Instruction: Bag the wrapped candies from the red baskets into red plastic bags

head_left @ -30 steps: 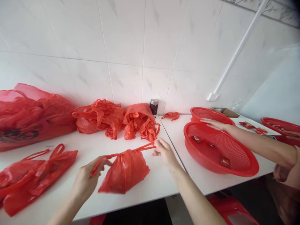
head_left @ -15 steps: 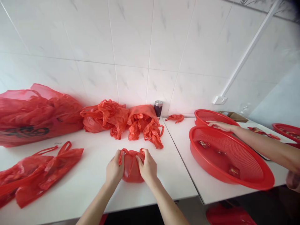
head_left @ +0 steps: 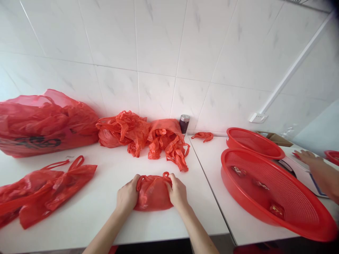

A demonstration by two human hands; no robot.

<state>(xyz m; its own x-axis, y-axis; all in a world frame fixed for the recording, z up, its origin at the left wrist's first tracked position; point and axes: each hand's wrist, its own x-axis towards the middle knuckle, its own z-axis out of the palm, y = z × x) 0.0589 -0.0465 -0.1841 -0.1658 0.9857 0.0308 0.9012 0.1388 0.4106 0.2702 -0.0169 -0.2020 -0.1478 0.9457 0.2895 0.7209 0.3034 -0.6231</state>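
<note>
Seen from the head camera, the left hand [head_left: 128,195] and right hand [head_left: 178,192] clasped a small red plastic bag [head_left: 153,193] from either side, fingers curled onto its bunched top as it sat on the white bench [head_left: 111,215]. Beyond the hands lay a heap of loose red bags [head_left: 143,135] by the tiled wall, near a dark jar [head_left: 184,123]. Right of the right hand sat a large red basket [head_left: 275,197]; past it, another person's hand [head_left: 307,156] rested flat.
</note>
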